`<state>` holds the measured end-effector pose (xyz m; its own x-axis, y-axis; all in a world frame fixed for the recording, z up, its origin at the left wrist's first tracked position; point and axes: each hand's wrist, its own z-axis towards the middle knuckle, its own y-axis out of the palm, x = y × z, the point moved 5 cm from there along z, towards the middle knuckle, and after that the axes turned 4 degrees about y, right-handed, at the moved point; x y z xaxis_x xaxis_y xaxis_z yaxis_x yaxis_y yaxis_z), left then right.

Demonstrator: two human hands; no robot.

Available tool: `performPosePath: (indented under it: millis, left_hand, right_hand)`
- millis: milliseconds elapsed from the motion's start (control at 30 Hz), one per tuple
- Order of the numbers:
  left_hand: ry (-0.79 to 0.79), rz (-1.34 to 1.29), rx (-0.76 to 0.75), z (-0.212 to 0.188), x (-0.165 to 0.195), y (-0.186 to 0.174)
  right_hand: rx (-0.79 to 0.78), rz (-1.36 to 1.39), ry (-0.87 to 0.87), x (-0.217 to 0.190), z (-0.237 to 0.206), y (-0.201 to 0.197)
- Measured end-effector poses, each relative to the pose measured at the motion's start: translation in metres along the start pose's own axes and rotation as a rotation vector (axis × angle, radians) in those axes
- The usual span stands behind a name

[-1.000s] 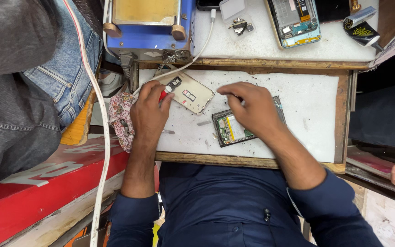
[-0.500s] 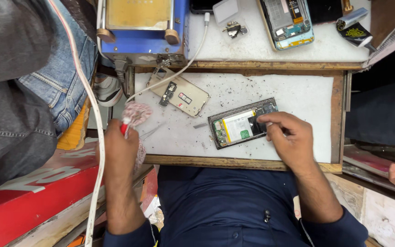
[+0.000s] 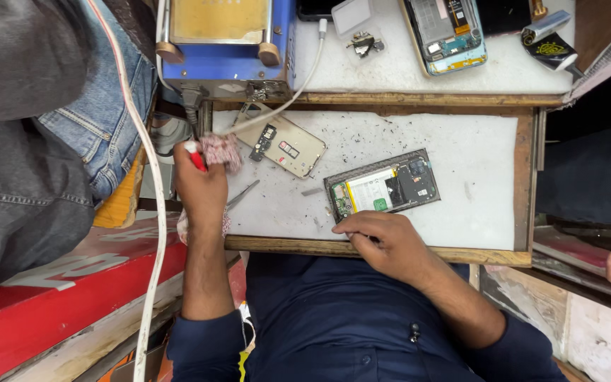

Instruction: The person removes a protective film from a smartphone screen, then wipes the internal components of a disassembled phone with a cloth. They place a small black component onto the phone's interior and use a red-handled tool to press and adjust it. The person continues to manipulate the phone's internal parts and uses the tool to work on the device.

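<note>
Right hand (image 3: 383,244) withdrawn below opened phone (image 3: 382,187)

A blue machine (image 3: 224,42) with a brass-coloured plate sits above a second opened phone (image 3: 445,32) and tweezers (image 3: 242,194).

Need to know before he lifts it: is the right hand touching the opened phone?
Cannot tell. In the head view the right hand rests right at the near edge of the opened phone, but the fingertips hide any contact or gap.

The person wears a dark navy long-sleeved shirt (image 3: 334,325) with a buttoned front; its cuffs sit partway up both forearms, leaving the hands bare.
</note>
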<state>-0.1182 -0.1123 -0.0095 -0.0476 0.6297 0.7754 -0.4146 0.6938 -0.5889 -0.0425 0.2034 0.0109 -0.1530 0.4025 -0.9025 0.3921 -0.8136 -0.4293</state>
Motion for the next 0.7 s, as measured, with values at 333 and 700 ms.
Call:
performPosePath:
  millis: [333, 700]
  left_hand:
    - [0.228, 0.421, -0.228, -0.019, 0.054, -0.007]
    - [0.188, -0.63, -0.344, -0.003, 0.054, 0.019]
  right_hand:
    - [0.061, 0.07, 0.078, 0.022, -0.01, -0.012]
    - [0.056, 0.063, -0.013, 0.023, -0.013, 0.0]
